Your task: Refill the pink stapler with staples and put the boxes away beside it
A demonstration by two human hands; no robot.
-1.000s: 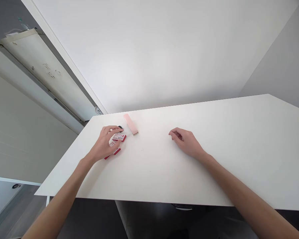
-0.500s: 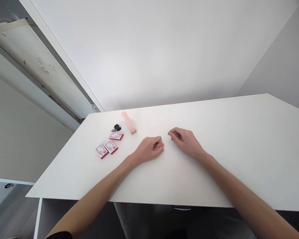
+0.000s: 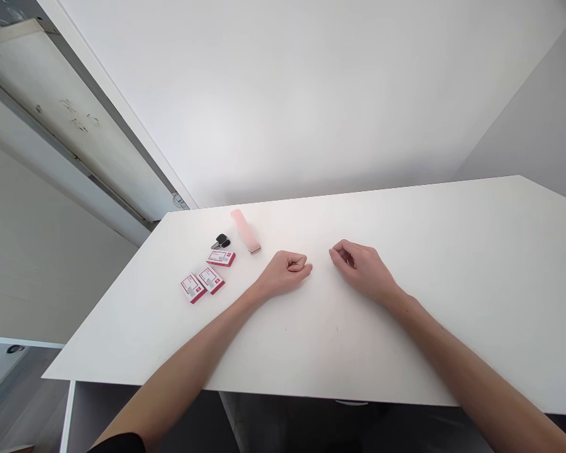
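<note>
My left hand [image 3: 287,272] rests on the white table [image 3: 453,264] as a closed fist, and nothing shows in it. My right hand [image 3: 362,267] lies a short way to its right, fingers curled loosely inward, with nothing visible in them. Left of my left hand lie three small red-and-white boxes [image 3: 210,277], two side by side and one farther back. A small black clip-like item [image 3: 221,241] sits behind them. A pink stapler [image 3: 245,231] lies just beyond my left hand, toward the wall.
The table's left edge [image 3: 108,302] and front edge [image 3: 264,390] drop to the floor. A white wall stands behind the table. A pale board [image 3: 75,126] leans at the far left.
My left hand left the red boxes and moved right to the table's middle, closing into a fist. The boxes now lie uncovered. My right hand barely moved.
</note>
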